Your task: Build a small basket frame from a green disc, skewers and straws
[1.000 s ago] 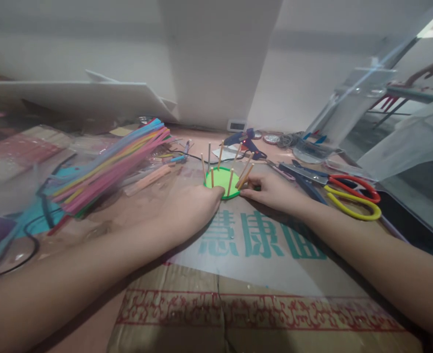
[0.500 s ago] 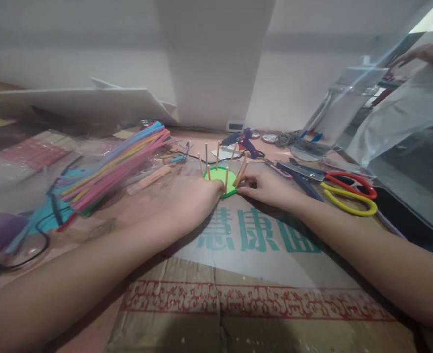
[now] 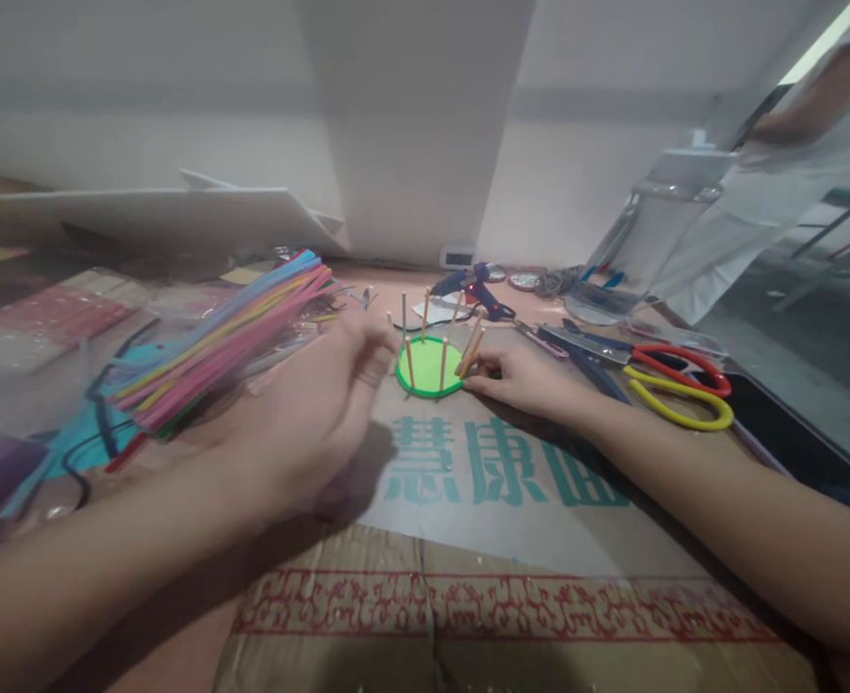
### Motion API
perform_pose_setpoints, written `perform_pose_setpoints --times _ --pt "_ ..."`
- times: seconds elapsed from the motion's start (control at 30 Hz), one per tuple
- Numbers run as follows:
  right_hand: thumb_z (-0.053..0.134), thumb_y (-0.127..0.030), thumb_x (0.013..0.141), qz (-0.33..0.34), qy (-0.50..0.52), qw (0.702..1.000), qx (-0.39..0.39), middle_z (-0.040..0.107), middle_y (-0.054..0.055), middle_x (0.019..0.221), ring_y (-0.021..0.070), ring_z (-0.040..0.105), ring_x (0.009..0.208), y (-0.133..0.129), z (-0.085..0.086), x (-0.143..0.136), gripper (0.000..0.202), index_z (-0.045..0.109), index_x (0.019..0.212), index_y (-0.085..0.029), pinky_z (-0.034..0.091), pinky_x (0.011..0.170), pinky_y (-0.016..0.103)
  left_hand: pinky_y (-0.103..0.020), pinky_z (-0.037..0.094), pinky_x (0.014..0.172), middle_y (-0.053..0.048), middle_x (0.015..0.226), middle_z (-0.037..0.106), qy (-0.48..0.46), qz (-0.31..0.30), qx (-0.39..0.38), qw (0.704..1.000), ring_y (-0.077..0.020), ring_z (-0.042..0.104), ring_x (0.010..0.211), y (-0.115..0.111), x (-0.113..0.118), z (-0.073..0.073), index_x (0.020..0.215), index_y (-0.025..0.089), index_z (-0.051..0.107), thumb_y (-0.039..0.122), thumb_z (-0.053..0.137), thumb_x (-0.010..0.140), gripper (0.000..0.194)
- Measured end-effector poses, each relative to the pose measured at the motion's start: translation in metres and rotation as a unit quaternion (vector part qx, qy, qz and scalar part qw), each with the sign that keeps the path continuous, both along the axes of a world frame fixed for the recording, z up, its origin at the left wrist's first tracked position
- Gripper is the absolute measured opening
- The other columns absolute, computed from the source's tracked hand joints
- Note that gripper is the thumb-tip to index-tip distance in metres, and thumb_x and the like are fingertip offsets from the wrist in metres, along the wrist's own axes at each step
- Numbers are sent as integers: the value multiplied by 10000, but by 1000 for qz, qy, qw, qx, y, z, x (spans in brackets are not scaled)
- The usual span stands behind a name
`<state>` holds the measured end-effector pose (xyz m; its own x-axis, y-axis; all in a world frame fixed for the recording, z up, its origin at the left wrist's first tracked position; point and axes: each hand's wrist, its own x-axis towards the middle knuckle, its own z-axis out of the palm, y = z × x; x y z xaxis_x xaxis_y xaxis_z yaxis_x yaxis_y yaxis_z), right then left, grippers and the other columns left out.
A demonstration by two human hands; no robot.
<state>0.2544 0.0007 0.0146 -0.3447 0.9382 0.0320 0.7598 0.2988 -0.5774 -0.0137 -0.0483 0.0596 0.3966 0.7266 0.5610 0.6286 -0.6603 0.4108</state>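
A light green round disc [image 3: 431, 364] with a darker green rim lies on the printed sheet, and several thin wooden sticks [image 3: 444, 363] stand around its edge. Two sticks at its right side lean outward. My right hand [image 3: 522, 377] is closed at that right edge, thumb and fingers pinching the rim beside the leaning sticks. To the left of the disc, my left hand [image 3: 316, 404] is in the air, blurred by motion. Its loosely bent fingers and thumb look apart, with nothing visible between them.
Colourful pipe cleaners [image 3: 229, 337] lie in a bundle at left. Behind the disc rests a blue glue gun [image 3: 472, 289]. Scissors [image 3: 674, 375] with red and yellow handles, a dark tray [image 3: 800, 443] and a clear plastic container [image 3: 674, 231] are at right. Another person's arm [image 3: 818, 101] shows beyond.
My left hand has come off the disc's front edge and moved left, uncovering the rim. My right hand stays at the right edge. The view has shifted slightly.
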Motion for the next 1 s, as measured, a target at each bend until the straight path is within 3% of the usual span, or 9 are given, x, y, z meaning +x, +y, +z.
perform_pose_setpoints --times 0.07,0.13,0.27,0.43,0.5,0.57,0.63,0.83,1.0 --pt "624 -314 856 -7 -5 1000 -5 624 -14 701 145 530 612 -1 2 -1 215 726 1006 -199 330 561 274 -357 439 715 -17 821 537 -122 -36 48 991 -182 541 774 1 -7 15 913 246 499 360 365 1050 223" --pt "626 -311 852 -10 -8 1000 -7 612 -15 695 147 530 615 -1 2 -1 212 725 1002 -197 325 560 274 -348 424 681 -8 770 508 -139 -56 59 987 -176 525 744 -2 -11 25 824 246 486 350 349 1055 288" --pt "624 -302 850 -3 -7 1000 -3 622 -10 724 151 543 646 1 0 0 197 721 986 -198 350 589 273 -280 413 618 6 693 530 29 -220 -40 974 -139 508 669 -14 -8 25 695 212 507 296 419 1039 365" --pt "612 -312 864 10 -5 1000 6 613 -18 711 149 535 648 2 -2 2 195 714 984 -197 364 607 273 -204 462 863 -14 1044 679 84 -352 -117 925 -114 620 988 -23 10 7 982 207 669 174 609 951 75" --pt "604 -322 871 10 -6 1000 7 618 -15 714 151 538 648 2 -2 3 205 716 991 -198 366 603 275 -233 464 851 -23 1057 680 142 -338 -140 920 -141 626 990 -17 13 4 967 205 679 276 662 928 82" --pt "603 -333 875 10 -8 1000 7 635 -8 738 155 548 659 2 -3 3 216 717 1000 -200 377 611 277 -274 459 749 -20 886 682 220 -285 -144 922 -163 631 847 -6 13 2 841 190 674 384 625 942 224" --pt "607 -344 875 11 -8 1000 6 652 -2 761 158 559 672 2 -4 3 221 714 1006 -202 387 618 278 -313 436 698 -33 782 662 273 -213 -99 933 -184 614 757 6 8 -2 760 179 650 338 502 986 314" --pt "616 -346 871 5 -9 1000 3 645 -6 737 155 552 649 1 -3 3 209 709 987 -199 372 593 274 -280 449 771 4 1047 740 264 -169 -79 946 -176 672 934 18 -12 -25 1097 270 681 259 475 995 231" --pt "604 -363 880 3 -10 1000 -1 638 -8 729 153 544 640 0 -1 2 217 709 969 -195 362 587 274 -322 422 691 -41 740 714 283 -77 -28 956 -205 651 735 27 -22 -32 767 205 697 457 401 1021 464"
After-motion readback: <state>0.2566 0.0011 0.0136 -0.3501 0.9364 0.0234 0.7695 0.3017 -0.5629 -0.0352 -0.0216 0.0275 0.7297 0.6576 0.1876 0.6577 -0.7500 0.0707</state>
